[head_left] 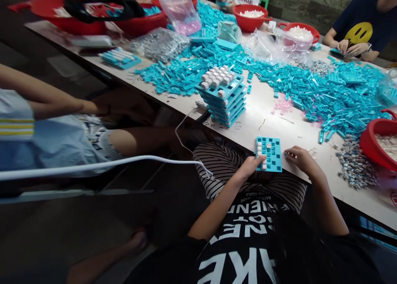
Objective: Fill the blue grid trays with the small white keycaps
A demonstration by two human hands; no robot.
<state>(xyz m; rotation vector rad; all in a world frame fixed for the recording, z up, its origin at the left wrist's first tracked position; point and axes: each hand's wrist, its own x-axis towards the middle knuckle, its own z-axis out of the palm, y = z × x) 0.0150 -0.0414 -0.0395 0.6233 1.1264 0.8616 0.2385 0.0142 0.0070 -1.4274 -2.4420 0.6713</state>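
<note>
My left hand [252,165] grips the lower left corner of a blue grid board [273,156] with square holes, its thumb on top beside the white pieces. White cube-like pieces [259,147] sit in the board's left column, and another white piece [268,146] sits nearer its middle. The board is at the table's front edge. Just right of the board, my right hand [301,159] is closed in a pinch over the tabletop. Whatever lies between its fingertips is too small to make out.
A stack of blue boards [223,104] topped with white cubes stands at the table edge. Loose blue pieces [319,89] are heaped behind. Small metallic-looking parts [356,162] lie at right by a red basket [380,137]. A white cable [149,158] crosses at left. Other people sit around.
</note>
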